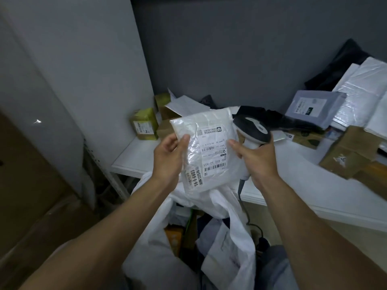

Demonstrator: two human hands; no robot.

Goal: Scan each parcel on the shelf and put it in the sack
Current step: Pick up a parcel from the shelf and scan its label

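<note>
Parcel (pixel 206 149), a white plastic mailer bag with its printed label facing up, is held in the air just above the mouth of the white sack (pixel 228 233) and in front of the white shelf (pixel 297 185). Left hand (pixel 170 154) is closed on the parcel's left edge, thumb on top. Right hand (pixel 256 156) is wrapped around the grip of a handheld barcode scanner (pixel 252 130), with its thumb touching the parcel's right edge. Scanner head sits just right of the parcel, not visibly aimed at the label; no scan beam visible.

Step in hand, as judged: scan stage for this 1 parcel, label being presented or checked. Next move likely calls for turning the scanner head onto the barcode, then lowering the parcel straight down into the sack, which already holds several items. More parcels, including a grey mailer (pixel 314 107) and cardboard boxes (pixel 347 158), lie on the shelf beyond and right of the sack.
</note>
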